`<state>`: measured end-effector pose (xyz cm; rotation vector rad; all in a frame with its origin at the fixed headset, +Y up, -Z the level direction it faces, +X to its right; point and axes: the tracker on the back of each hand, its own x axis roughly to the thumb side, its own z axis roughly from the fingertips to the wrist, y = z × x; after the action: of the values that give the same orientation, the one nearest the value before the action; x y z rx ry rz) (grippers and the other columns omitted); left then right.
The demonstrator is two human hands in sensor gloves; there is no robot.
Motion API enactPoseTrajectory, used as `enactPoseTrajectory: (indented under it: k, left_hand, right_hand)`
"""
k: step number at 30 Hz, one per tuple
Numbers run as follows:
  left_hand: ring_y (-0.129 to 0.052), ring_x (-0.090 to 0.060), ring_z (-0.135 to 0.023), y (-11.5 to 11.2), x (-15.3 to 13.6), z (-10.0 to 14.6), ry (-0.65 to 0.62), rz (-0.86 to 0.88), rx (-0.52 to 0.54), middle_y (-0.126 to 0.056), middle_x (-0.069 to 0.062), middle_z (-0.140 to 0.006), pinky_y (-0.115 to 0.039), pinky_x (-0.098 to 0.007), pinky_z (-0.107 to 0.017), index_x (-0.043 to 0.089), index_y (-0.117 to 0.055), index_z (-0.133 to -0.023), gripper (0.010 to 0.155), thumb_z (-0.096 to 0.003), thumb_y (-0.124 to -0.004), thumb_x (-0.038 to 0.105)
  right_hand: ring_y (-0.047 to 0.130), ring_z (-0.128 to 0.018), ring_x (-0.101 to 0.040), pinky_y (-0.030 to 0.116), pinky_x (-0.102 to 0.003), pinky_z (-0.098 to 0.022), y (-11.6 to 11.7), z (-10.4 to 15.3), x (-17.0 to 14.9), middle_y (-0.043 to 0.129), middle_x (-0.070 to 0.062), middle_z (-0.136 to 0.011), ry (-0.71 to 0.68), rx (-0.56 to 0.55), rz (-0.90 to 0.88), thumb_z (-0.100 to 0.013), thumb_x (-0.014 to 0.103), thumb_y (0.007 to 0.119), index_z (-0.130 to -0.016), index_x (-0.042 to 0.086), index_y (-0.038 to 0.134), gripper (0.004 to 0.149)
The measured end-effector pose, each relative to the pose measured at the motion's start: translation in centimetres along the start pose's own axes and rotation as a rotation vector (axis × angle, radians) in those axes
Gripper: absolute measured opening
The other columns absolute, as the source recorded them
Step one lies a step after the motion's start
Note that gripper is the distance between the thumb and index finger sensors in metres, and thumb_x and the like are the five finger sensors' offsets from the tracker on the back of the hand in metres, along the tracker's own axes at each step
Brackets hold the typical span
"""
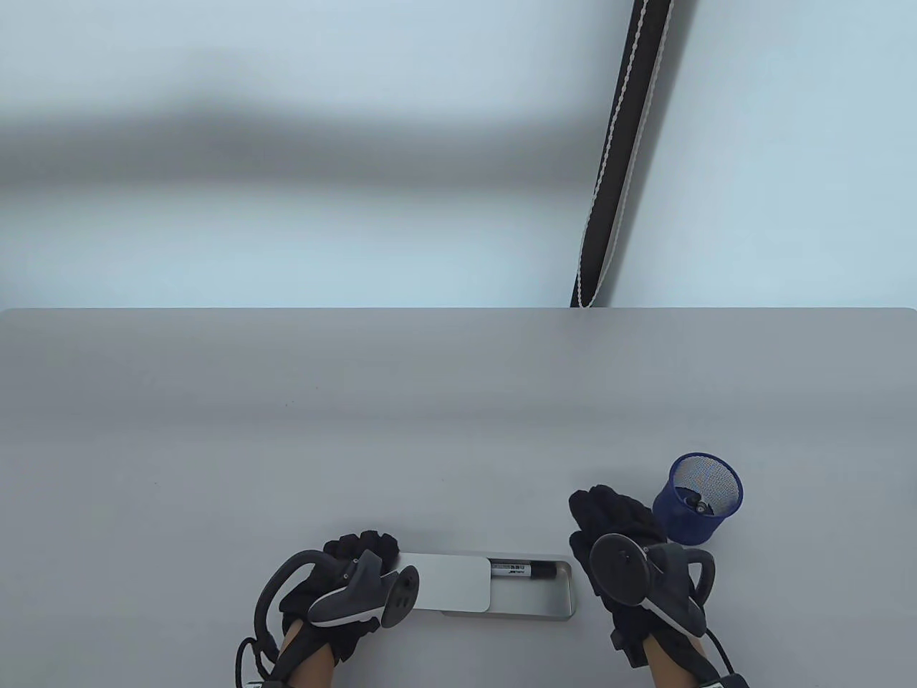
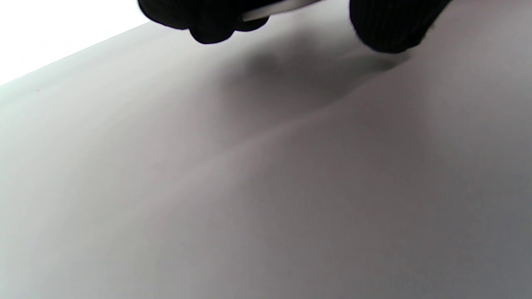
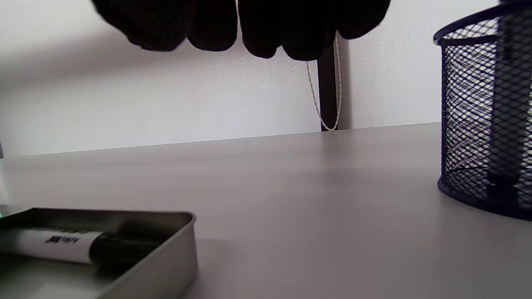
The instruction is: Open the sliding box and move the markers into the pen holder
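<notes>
A silver sliding box (image 1: pixel 551 609) lies at the table's front edge, its lid (image 1: pixel 451 582) slid left so the right part is uncovered. One black-and-white marker (image 1: pixel 521 570) lies inside, also seen in the box (image 3: pixel 158 265) as the marker (image 3: pixel 62 245). My left hand (image 1: pixel 358 555) grips the left end of the lid; its fingertips (image 2: pixel 208 25) curl round the lid's edge (image 2: pixel 270 10). My right hand (image 1: pixel 609 516) hovers empty between box and blue mesh pen holder (image 1: pixel 698 502), fingers (image 3: pixel 266 29) loosely curled. A marker (image 1: pixel 695 502) stands in the holder (image 3: pixel 482 124).
A black strap with white edging (image 1: pixel 623 143) hangs down the wall behind the table's far edge (image 1: pixel 458 309). Bare grey tabletop (image 1: pixel 358 430) stretches beyond the box and the holder.
</notes>
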<state>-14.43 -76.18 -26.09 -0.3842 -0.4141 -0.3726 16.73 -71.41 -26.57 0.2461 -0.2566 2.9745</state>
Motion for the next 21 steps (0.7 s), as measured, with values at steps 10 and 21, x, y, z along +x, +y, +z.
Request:
enactPoseTrajectory:
  k: [10,21]
  left_hand:
    - [-0.061,-0.026,-0.109,0.0,0.1,0.0,0.000,-0.002,0.002,-0.046,0.000,-0.120,-0.062,-0.041,-0.082,0.028,-0.032,-0.111,0.079,-0.0473,-0.062,0.065]
    - [-0.062,-0.025,-0.108,0.0,0.3,0.0,0.006,-0.019,0.006,-0.047,0.000,-0.120,-0.063,-0.040,-0.082,0.028,-0.033,-0.110,0.080,-0.0459,-0.063,0.066]
  right_hand:
    - [0.069,-0.089,-0.033,0.058,-0.050,-0.070,2.7,-0.2,1.8,0.064,-0.009,-0.100,-0.075,0.221,0.067,-0.041,0.042,0.075,-0.096,0.025,0.063,0.059]
    - [0.072,-0.087,-0.027,0.060,-0.046,-0.070,4.7,0.0,4.1,0.066,-0.003,-0.098,-0.144,0.266,0.205,-0.037,0.038,0.085,-0.093,0.031,0.062,0.061]
